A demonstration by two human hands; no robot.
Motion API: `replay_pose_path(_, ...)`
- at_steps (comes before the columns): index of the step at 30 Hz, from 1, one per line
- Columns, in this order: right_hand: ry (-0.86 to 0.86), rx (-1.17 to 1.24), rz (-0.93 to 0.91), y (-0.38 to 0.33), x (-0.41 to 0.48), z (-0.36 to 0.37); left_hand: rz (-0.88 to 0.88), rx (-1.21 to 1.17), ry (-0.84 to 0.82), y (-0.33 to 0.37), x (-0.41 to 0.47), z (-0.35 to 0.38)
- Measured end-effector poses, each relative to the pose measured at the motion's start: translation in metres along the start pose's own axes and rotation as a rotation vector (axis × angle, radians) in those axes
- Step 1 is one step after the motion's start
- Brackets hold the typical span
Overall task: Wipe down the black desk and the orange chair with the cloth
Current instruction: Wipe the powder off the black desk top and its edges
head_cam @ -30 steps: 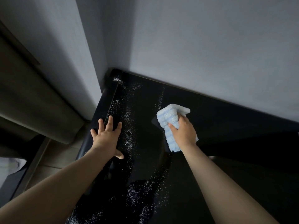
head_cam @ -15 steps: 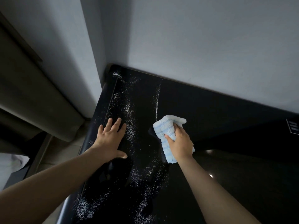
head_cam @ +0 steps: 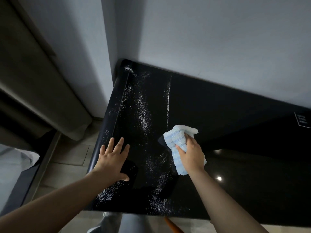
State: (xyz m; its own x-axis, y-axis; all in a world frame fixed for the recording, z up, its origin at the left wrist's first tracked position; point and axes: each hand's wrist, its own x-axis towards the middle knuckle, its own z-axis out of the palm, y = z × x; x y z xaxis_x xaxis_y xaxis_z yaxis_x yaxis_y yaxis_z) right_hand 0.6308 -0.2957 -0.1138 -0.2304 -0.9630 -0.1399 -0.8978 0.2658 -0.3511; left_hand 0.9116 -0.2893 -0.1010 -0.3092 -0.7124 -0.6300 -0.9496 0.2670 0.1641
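Observation:
The glossy black desk (head_cam: 235,123) fills the middle of the view, its left part speckled with white dust in streaks. My right hand (head_cam: 191,157) grips a folded light-blue cloth (head_cam: 176,140) and presses it on the desk near the centre. My left hand (head_cam: 112,158) lies flat with spread fingers on the desk's left side, close to the edge. A thin orange sliver of the chair (head_cam: 173,227) shows below the desk's front edge.
A grey wall (head_cam: 218,39) runs behind the desk and a wall corner (head_cam: 104,64) stands at its back left. A beige curtain (head_cam: 33,81) hangs at the left over a tiled floor (head_cam: 70,153). A white label (head_cam: 303,119) sits on the desk's far right.
My right hand has drawn the cloth toward me across the desk. The view has pulled back, so the desk's front edge and the orange chair part now show. My left hand stays flat.

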Motion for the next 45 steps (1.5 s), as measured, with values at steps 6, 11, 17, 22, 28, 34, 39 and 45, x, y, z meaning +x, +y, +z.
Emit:
replay_pose_path(6,-0.011,-0.008,0.03,0.003,-0.036,0.005,0.001,0.002,0.017,-0.004,-0.004,0.003)
replay_pose_path(11,-0.004,-0.002,0.061,0.006,-0.07,0.01,-0.035,0.032,0.024,0.002,-0.002,0.004)
replay_pose_path(17,-0.001,-0.008,0.081,0.009,-0.108,0.015,-0.049,0.038,0.018,0.003,-0.002,0.004)
replay_pose_path(22,0.003,0.009,0.111,0.011,-0.128,0.017,-0.067,0.026,-0.001,0.006,0.001,0.001)
replay_pose_path(28,0.001,0.042,0.126,0.013,-0.153,0.018,-0.071,0.011,-0.005,0.006,0.003,0.002)
replay_pose_path(34,-0.012,0.038,0.143,0.019,-0.183,0.02,-0.082,0.029,-0.008,0.008,0.004,0.002)
replay_pose_path(39,-0.013,0.042,0.169,0.019,-0.206,0.023,-0.072,0.024,0.021,0.008,0.002,0.003)
replay_pose_path(45,-0.024,0.053,0.185,0.02,-0.221,0.024,-0.072,0.013,0.023,0.008,0.0,0.003)
